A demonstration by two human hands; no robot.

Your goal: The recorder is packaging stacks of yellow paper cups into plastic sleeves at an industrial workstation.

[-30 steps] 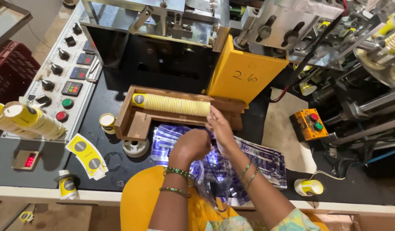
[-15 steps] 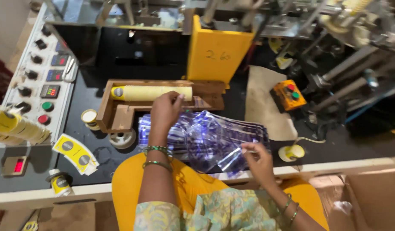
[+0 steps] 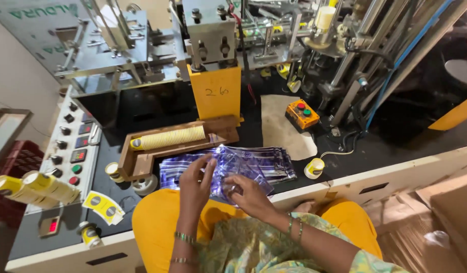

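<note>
We saw both hands meet over a stack of clear plastic bags with purple-blue print, lying on the black table just in front of the person's lap. The left hand was raised with its fingers curled and pinching the near edge of the top bag, and the right hand was closed on the same bag from the other side, thumb and fingers gripping the crinkled plastic so that it lifted slightly off the stack. Bangles sat on both wrists. Just behind the bags stood a wooden trough holding a long nested row of yellow paper cups laid on its side, touching the trough's walls. To the left of that, a grey control panel carried black knobs and red and green buttons, and another stack of yellow cups lay across its near end. Flat yellow cup blanks rested on the table near the panel. A yellow guard plate rose behind the trough, below the grey metal machine. To the right, an orange button box sat on a piece of brown cardboard, and a small roll of tape lay near the table's edge, well apart from the hands.
</note>
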